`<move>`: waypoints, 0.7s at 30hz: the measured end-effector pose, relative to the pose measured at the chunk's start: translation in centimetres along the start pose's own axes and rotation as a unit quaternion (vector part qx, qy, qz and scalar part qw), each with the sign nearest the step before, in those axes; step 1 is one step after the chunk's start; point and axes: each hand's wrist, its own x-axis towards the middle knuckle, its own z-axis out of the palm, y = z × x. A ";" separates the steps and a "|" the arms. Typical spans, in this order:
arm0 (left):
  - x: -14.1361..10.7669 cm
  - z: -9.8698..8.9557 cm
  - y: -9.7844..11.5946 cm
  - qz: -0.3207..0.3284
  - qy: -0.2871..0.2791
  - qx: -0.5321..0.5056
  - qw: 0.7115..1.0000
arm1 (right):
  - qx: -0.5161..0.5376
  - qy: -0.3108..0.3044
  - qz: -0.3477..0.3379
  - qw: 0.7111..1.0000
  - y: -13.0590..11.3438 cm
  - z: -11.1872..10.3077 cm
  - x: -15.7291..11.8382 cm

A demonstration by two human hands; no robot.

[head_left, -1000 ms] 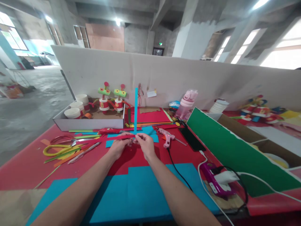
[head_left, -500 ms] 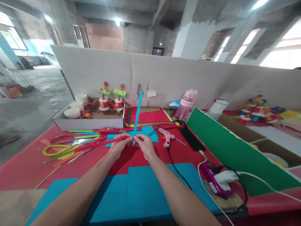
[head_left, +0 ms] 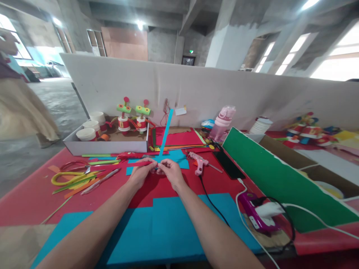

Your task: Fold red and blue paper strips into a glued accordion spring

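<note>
My left hand and my right hand meet fingertip to fingertip above the red table covering, pinching the crossing point of two paper strips. A long blue strip rises from the fingers and leans slightly right. A red strip runs out to the left from my left fingers. A large blue sheet lies under my forearms.
Left lie yellow-handled scissors and loose strips. Behind stands a white box with cups and two paper figures. A pink glue gun, phone, pink bottle and green board are right. A person stands far left.
The blue strip tilted from upright to leaning right. The red strip's left end drew in closer to my left hand. A person came into view at the far left.
</note>
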 end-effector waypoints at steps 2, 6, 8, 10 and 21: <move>0.1 0.1 0.0 -0.004 0.011 -0.023 1.000 | 0.025 0.007 0.012 1.000 0.0 0.1 0.0; 0.2 0.3 0.0 -0.009 0.011 -0.026 1.000 | 0.102 0.027 0.040 0.994 -0.1 0.1 0.2; 0.2 0.2 0.0 -0.004 0.002 -0.002 1.000 | 0.127 0.022 0.050 0.990 -0.2 0.1 0.2; 0.3 0.1 0.0 0.006 0.001 0.015 1.000 | 0.132 0.010 0.059 0.989 -0.2 0.1 0.2; 0.4 -0.3 0.0 0.011 -0.017 0.030 0.999 | 0.101 0.034 0.060 0.993 0.0 -0.1 0.2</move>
